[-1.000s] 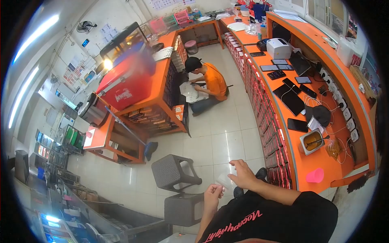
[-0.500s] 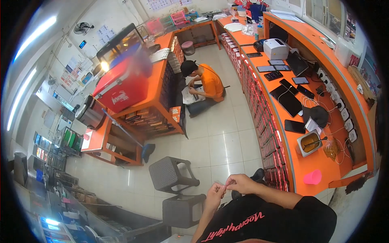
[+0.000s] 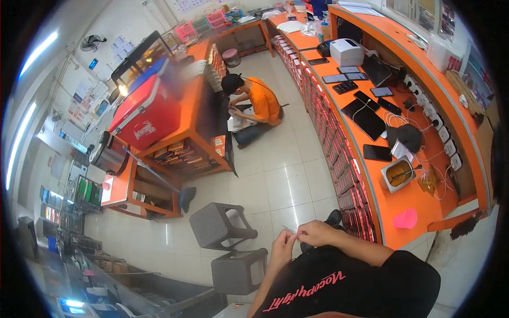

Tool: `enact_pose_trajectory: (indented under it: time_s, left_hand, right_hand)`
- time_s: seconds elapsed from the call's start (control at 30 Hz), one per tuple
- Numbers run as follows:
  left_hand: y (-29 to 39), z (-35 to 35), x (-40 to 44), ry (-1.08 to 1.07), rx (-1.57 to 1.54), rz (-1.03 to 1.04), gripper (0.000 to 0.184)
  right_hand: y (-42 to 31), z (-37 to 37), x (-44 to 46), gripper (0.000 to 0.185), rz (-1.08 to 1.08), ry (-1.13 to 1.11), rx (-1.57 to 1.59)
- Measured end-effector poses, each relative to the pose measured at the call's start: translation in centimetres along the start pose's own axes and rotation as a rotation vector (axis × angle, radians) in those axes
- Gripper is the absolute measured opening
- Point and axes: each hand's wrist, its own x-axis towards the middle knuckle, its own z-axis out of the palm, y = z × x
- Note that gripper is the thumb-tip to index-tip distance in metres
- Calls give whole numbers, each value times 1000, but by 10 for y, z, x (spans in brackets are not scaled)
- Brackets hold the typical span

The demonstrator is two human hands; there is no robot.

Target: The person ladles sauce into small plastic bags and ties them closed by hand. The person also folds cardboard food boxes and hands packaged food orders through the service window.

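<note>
Both of my hands are close together in front of my black shirt, at the lower middle of the view. My left hand [image 3: 283, 247] is closed, its fingertips pinching a small, thin, pale piece [image 3: 289, 229] that looks translucent. Beside it, my right hand [image 3: 315, 233] is also closed, its fingertips on the same piece, nearly touching the left ones. The exact shape of the piece is too small to tell. Two grey plastic stools, one [image 3: 216, 224] above the other [image 3: 239, 271], stand on the floor left of my hands.
A person in orange [image 3: 260, 106] sits on the floor ahead. The orange counter [image 3: 371, 212] on the right holds phones, a metal container [image 3: 400, 174] and a pink cup [image 3: 405, 218]. A red cooler [image 3: 146, 112] and a leaning broom [image 3: 186, 198] are at left.
My hands have come together from apart, and the pale piece, earlier spread between them, now shows as a narrow sliver. The seated person's hands have moved. The whole view has shifted slightly.
</note>
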Motion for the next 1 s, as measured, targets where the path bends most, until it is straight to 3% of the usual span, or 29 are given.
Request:
enact_pose_trajectory:
  time_s: [0.03,0.07,0.3,0.53,0.6,0.67,0.77,0.83,1.0]
  left_hand:
    - [6,0,0,9,161,48,17]
    - [10,-1,1,20,322,100,18]
    - [11,2,6,89,341,43,24]
    - [10,2,5,271,682,111,16]
    - [14,2,3,329,750,127,15]
    - [21,-1,5,407,736,330,14]
    - [16,-4,1,314,639,510,12]
    - [21,0,-2,289,611,541,13]
    - [19,-3,-5,271,672,568,25]
  right_hand:
    - [1,3,0,33,-10,-39,-223]
    - [3,6,0,33,-7,-31,-213]
    - [6,22,5,33,-141,189,-219]
    - [3,20,12,30,-217,416,-426]
    - [1,25,13,30,-179,393,-461]
    - [-2,26,15,30,-139,374,-494]
    - [-9,22,12,29,-73,390,-377]
    - [-11,21,11,31,69,337,-142]
    - [-3,23,12,30,173,349,57]
